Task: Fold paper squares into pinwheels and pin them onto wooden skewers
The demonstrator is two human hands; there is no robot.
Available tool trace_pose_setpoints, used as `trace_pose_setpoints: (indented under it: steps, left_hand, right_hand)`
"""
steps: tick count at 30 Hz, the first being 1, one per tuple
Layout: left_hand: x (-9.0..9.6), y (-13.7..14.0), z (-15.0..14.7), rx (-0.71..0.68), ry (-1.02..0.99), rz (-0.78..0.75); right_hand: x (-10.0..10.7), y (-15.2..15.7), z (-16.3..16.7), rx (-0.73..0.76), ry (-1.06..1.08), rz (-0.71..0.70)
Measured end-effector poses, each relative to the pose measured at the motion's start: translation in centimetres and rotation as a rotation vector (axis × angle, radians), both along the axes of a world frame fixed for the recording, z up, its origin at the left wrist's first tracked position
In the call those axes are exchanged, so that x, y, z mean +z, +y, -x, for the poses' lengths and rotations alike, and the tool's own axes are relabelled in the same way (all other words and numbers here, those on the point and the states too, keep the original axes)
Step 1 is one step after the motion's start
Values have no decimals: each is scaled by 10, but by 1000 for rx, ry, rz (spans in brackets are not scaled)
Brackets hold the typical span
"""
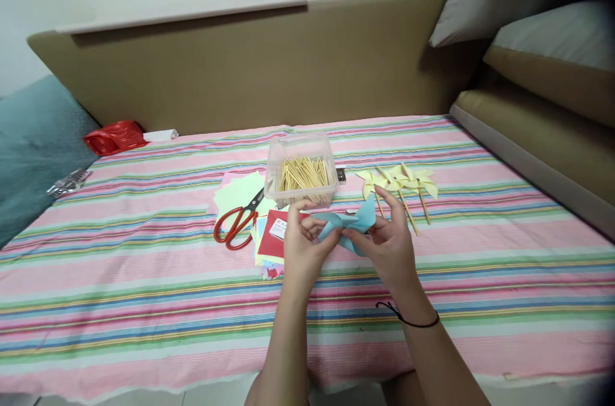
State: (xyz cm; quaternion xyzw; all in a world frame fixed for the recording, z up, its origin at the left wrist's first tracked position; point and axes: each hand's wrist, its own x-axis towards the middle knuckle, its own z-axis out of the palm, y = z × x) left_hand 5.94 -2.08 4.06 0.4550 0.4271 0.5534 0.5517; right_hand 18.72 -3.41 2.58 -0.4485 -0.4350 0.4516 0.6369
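Between my two hands is a blue paper pinwheel [361, 219], its corners folded in toward the middle. My left hand [307, 238] pinches its left side, and my right hand [384, 239] grips the right side, with both thumbs meeting near the centre. Fingers cover part of the paper. Just beyond my hands stands a clear plastic box [302, 191] full of wooden sticks [302, 174]. Right of it lie several pale yellow pinwheels [398, 180] on sticks.
Red-handled scissors [235, 227] rest on light green paper sheets [237, 194] at the left. Near my left hand is a stack with a red paper packet [273, 243] on top. A red plastic bag [115, 137] lies far left. Cushions [552, 66] border the right side.
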Motion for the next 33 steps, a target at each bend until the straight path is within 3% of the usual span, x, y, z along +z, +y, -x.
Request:
trace_pose_setpoints:
  steps: [16, 23, 33]
  left_hand:
    - [-1, 1, -3, 5, -22, -14]
    - [-2, 2, -3, 73, -39, -1]
    - [-6, 3, -2, 6, 0, -60]
  right_hand:
    - [2, 0, 1, -74, -17, -15]
    - [1, 2, 0, 29, 86, 50]
    - [-5, 4, -2, 46, 87, 76]
